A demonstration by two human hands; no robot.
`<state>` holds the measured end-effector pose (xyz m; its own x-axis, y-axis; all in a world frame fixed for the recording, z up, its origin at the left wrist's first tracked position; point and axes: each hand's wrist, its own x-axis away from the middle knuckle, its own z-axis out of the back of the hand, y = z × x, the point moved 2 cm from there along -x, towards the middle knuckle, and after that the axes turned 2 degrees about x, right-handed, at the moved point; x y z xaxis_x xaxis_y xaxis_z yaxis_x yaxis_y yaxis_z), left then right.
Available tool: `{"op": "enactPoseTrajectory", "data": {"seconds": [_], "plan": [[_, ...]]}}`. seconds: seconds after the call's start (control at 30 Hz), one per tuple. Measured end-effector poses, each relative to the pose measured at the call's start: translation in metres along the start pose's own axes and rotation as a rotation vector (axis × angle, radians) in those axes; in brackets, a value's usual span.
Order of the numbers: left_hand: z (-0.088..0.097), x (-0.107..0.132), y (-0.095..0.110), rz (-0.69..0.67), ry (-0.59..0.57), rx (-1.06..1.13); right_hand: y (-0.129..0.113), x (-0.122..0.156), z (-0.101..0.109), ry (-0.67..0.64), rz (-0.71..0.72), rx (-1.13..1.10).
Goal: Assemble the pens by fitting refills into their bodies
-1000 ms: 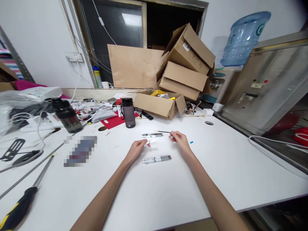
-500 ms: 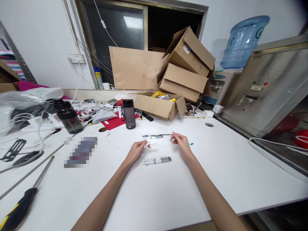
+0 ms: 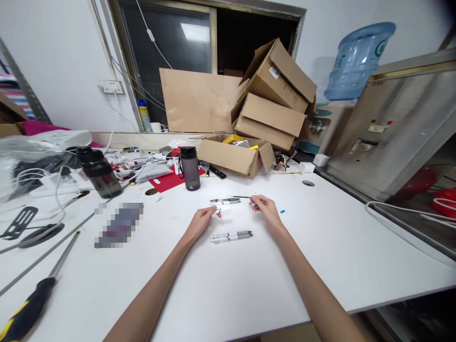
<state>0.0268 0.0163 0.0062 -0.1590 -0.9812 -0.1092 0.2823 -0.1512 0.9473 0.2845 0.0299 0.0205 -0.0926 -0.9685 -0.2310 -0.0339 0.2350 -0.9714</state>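
Pen parts lie on the white table (image 3: 249,285). Right hand (image 3: 265,209) pinches a thin dark refill (image 3: 242,196) by one end; it's skinny & could slip or bend if squeezed wrong. Left hand (image 3: 201,222) pinches a small clear barrel piece (image 3: 221,209), tip touching. Grey pen (image 3: 225,201) just behind, another pen (image 3: 231,235) btw the wrists.

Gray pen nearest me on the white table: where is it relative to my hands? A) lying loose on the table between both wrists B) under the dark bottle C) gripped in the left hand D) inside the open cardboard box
A: the gray pen lies flat on the table, with neither the left hand nor the right hand touching it.
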Motion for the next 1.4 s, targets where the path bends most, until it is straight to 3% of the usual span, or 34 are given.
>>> {"op": "enactPoseTrajectory", "data": {"seconds": [0.37, 0.57, 1.03, 1.4], "plan": [[0.002, -0.001, 0.0, 0.017, -0.004, 0.053, -0.003, 0.0, -0.003, 0.012, -0.009, -0.045], [0.005, -0.005, -0.007, 0.007, 0.022, 0.099, -0.004, 0.001, -0.002, -0.004, -0.006, -0.004], [0.013, -0.004, 0.0, 0.027, 0.115, 0.148, -0.001, -0.002, 0.002, 0.024, 0.01, 0.035], [0.008, -0.005, -0.004, -0.003, 0.06, 0.134, -0.001, -0.002, 0.002, 0.023, 0.02, 0.048]]}}
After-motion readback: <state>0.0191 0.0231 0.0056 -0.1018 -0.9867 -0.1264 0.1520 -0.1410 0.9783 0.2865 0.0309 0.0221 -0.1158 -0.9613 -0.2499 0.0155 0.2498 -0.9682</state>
